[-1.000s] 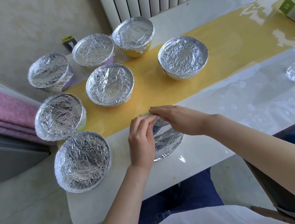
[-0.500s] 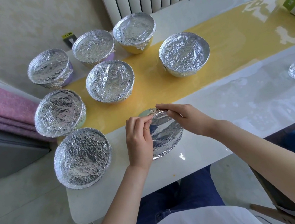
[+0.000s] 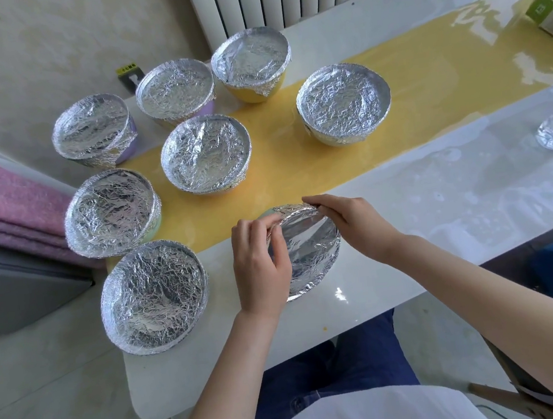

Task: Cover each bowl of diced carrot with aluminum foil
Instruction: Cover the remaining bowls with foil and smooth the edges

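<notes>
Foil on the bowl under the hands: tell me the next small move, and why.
Probably pull the foil over the far-left rim and press it down: the left hand and right hand pinch its far edge, a sliver of green bowl there shows bare, and the near edge looks wrapped.

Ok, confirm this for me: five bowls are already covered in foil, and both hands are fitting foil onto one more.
Not five. The head view shows seven covered bowls; the left hand and right hand are fitting foil onto one more bowl.
</notes>
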A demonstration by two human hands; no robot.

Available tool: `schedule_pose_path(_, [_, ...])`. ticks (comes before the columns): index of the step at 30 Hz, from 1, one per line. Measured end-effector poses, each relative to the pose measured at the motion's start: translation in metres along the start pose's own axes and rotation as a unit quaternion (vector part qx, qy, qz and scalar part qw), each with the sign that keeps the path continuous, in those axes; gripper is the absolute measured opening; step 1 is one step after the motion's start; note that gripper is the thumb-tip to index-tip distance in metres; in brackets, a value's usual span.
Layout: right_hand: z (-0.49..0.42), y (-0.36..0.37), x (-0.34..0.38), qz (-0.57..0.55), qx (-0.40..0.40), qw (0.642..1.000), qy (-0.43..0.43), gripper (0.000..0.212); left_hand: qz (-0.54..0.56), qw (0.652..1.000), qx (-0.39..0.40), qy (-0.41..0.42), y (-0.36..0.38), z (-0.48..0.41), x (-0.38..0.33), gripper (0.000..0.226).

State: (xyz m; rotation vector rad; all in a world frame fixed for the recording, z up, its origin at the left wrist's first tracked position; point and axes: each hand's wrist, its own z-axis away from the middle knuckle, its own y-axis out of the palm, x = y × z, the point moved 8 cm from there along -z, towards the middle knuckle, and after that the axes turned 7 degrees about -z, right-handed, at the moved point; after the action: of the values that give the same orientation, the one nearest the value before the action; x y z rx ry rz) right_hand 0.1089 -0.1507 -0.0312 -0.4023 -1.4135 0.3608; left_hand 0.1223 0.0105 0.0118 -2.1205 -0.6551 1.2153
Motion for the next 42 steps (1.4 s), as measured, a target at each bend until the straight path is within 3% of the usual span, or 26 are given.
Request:
schedule_pose_path(7, [0.001, 0.006, 0.012, 0.07, 0.005, 0.996, -0.056, 0.047, -0.032, 0.997, 0.071, 0.008, 0.014, -0.002, 0.004, 0.033])
schedule_pose_path(12, [0.001, 0.006, 0.026, 0.108, -0.013, 0.991, -0.083, 0.061, -0.023, 0.998, 0.057, 0.019, 0.013, 0.001, 0.006, 0.033])
schedule_pose_path(16, [-0.002, 0.009, 0.034, 0.188, 0.034, 0.978, -0.086, 0.068, -0.013, 0.999, 0.051, 0.01, 0.01, 0.003, 0.009, 0.035])
schedule_pose_path(20, [-0.005, 0.017, 0.038, 0.168, 0.07, 0.981, -0.071, 0.076, -0.013, 0.999, 0.051, 0.005, 0.012, 0.001, 0.01, 0.034])
schedule_pose_path(28, [-0.012, 0.018, 0.042, 0.155, 0.055, 0.982, -0.096, 0.068, -0.001, 0.999, 0.043, -0.02, 0.01, 0.0, 0.013, 0.031])
schedule_pose_path(33, [-0.014, 0.01, 0.034, 0.018, 0.016, 0.995, -0.092, 0.031, 0.004, 0.999, 0.046, -0.026, 0.01, -0.002, 0.014, 0.029])
schedule_pose_path(37, [-0.012, 0.011, 0.032, 0.007, -0.018, 0.997, -0.078, 0.031, 0.002, 0.998, 0.049, -0.025, 0.011, -0.005, 0.013, 0.03])
schedule_pose_path(42, [-0.018, 0.013, 0.028, 0.005, 0.009, 0.999, -0.043, 0.032, 0.008, 0.998, 0.049, -0.039, 0.007, -0.004, 0.018, 0.031])
